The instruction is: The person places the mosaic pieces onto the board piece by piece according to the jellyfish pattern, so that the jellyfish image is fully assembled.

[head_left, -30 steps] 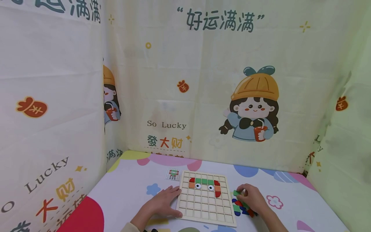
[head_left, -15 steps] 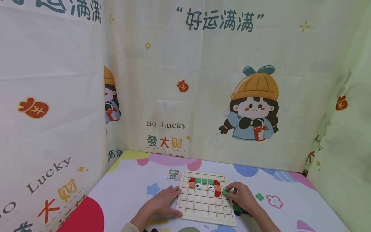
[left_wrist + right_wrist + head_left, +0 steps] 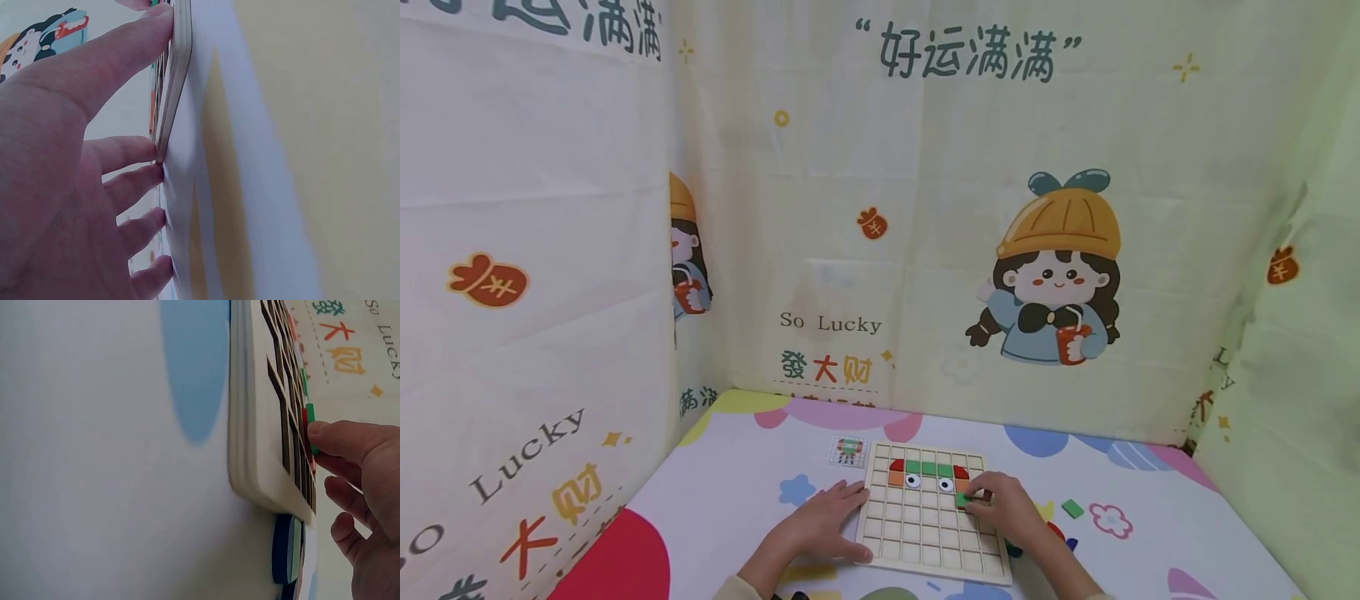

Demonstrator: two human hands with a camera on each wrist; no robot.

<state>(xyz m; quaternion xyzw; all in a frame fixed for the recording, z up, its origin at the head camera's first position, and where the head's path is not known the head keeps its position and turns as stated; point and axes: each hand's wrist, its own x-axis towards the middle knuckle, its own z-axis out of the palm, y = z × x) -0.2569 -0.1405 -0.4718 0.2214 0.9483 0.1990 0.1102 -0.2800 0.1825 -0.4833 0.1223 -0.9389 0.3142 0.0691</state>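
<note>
Wall sheet: we are looking at a pale cloth [image 3: 820, 250] hanging behind the table, showing a printed girl [image 3: 1060, 271] in an orange hat.
Table: we are seeing a white top [image 3: 722, 492] carrying coloured shapes and supporting everything below.
Board: we are viewing a wooden grid board [image 3: 917, 529] lying flat between the two hands.
Left hand: we are finding the left hand [image 3: 823, 523] resting along the board's left edge, its fingers spreading loosely and touching the edge rather than clenching.
Right hand: we are watching the right hand [image 3: 1011, 507] reaching over the board's right side, thumb and fingertips pinching a green piece.
Card: we are noticing a small picture card [image 3: 849, 451] lying just beside the board's far left corner.
Pieces on the board: we are seeing a green row [image 3: 928, 469] running between two red corners [image 3: 897, 466], with orange squares and two eyes [image 3: 913, 481] sitting below.
Loose pieces: we are spotting red and blue ones [image 3: 1057, 531] lying beside the board, partly hiding behind the right arm; a green tile [image 3: 1072, 508] is lying farther right.
Green piece: we are seeing it [image 3: 312, 412] hovering or resting just above a red piece [image 3: 305, 431], nearer us than the right orange square; we are not managing to tell whether they are touching.
</note>
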